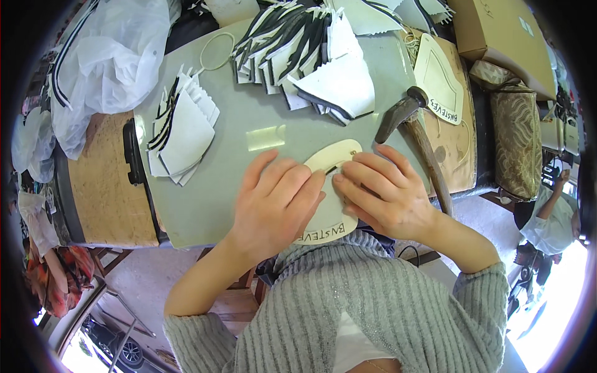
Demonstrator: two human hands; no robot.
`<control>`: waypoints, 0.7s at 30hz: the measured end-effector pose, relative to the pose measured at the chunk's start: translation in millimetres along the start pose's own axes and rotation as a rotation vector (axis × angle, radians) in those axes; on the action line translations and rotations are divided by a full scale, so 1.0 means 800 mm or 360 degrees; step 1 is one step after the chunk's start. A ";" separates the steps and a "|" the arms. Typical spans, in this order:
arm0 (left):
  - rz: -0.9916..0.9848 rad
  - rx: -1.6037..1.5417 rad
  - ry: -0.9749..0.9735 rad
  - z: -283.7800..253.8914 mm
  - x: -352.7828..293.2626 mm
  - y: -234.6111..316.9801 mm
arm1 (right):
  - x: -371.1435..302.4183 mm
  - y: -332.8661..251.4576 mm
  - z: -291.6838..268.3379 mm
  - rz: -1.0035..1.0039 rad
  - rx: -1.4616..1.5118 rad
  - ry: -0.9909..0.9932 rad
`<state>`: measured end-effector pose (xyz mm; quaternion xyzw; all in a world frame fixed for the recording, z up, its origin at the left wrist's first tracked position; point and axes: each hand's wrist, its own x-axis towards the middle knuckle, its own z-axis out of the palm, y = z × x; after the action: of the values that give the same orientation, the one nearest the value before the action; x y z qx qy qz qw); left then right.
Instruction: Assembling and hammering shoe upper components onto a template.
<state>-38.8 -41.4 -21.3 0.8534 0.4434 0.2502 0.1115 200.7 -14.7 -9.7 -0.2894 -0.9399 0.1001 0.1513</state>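
A flat cream template (329, 151) with handwriting along its near edge lies at the table's front, close to my body. Over its left side bends my left hand (272, 205), thumb and forefinger drawn together at the middle of the piece. My right hand (387, 198) grips the right side with curled fingers. A short dark strip or edge (332, 170) shows between the two sets of fingertips; what the fingers pinch there is partly hidden. Just beyond my right hand rests a hammer (426, 152) with a dark metal head and wooden handle.
Stacked white pieces with black edging (336, 84) lie at the back, with a smaller stack (189, 133) at left. Another cream template (437, 84), a cardboard box (504, 43) and a patterned pouch (515, 143) are right. Plastic bags (118, 62) fill the far left.
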 end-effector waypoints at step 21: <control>0.0432 0.0409 -0.0262 -0.015 0.020 -0.002 | -0.010 0.011 -0.021 0.0066 0.0122 0.0036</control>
<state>-38.6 -27.7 -6.9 0.9301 0.3420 0.1337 0.0027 217.2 -9.9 1.9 -0.3039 -0.9274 0.1358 0.1708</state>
